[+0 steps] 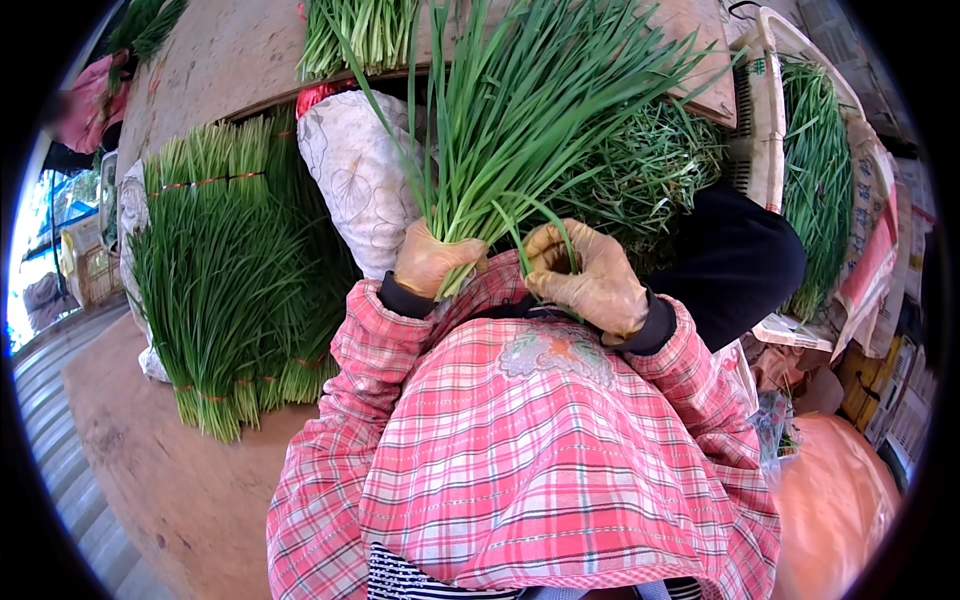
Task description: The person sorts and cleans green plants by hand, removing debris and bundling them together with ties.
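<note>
A bunch of Chinese chives (490, 140) fans up and away from me, its pale stem ends low. My left hand (432, 260), in a translucent tan glove, is closed round the stems, whose cut ends poke out below the fist. Beside it on the right, my right hand (590, 280), gloved alike, has its fingers curled in a pinch on a few loose chive leaves (535, 210) that bend over its fingertips. The two hands are a short gap apart, in front of my chest.
Tied chive bundles (215, 270) are stacked at left on a wooden board (160, 470). More chives (360, 35) lie on the wooden table (240, 60) ahead. Loose leaf trimmings (655, 165) are heaped beyond my right knee. A white plastic crate (765, 110) at right holds chives.
</note>
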A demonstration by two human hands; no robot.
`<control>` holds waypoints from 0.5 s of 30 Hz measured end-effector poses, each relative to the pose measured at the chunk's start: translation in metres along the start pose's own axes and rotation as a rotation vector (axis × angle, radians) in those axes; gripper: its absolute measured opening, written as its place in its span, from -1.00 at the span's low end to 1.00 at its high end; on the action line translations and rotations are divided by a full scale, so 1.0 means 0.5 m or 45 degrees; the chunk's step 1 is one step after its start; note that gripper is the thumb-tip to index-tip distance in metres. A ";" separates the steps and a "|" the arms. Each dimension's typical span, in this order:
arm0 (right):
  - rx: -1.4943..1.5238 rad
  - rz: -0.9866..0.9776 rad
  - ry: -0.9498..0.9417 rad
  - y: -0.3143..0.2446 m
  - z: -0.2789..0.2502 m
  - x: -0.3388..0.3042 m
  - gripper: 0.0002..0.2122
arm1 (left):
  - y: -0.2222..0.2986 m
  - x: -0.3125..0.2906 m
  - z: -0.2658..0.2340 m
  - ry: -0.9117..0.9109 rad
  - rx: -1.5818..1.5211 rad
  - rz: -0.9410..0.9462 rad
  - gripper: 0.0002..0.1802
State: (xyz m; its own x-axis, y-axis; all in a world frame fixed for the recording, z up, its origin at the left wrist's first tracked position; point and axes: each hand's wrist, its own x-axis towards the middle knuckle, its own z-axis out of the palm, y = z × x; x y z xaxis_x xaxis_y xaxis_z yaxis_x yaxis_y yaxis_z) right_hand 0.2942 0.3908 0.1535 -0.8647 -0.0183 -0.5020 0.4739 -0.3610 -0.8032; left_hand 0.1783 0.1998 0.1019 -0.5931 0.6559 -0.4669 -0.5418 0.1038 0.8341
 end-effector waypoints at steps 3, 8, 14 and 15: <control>0.013 -0.147 0.098 0.008 -0.006 0.021 -0.67 | 0.006 -0.005 0.002 -0.009 0.051 0.014 -0.69; -0.346 -0.453 0.214 0.031 -0.017 0.061 -0.66 | -0.008 -0.002 0.004 0.001 0.122 0.010 -0.66; -1.514 -0.911 0.457 -0.011 0.011 0.082 -0.83 | 0.034 -0.010 0.040 0.037 0.640 0.041 -0.64; -1.616 -0.922 0.462 -0.014 0.013 0.088 -0.85 | 0.042 -0.013 0.046 0.057 0.730 0.053 -0.64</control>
State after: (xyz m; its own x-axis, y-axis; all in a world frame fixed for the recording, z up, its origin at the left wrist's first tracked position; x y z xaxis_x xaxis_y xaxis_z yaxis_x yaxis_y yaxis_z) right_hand 0.2519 0.3862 0.1391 -0.9714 0.0992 0.2159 -0.0360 0.8368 -0.5462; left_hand 0.1844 0.2147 0.1293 -0.6384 0.6371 -0.4320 -0.1157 0.4754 0.8721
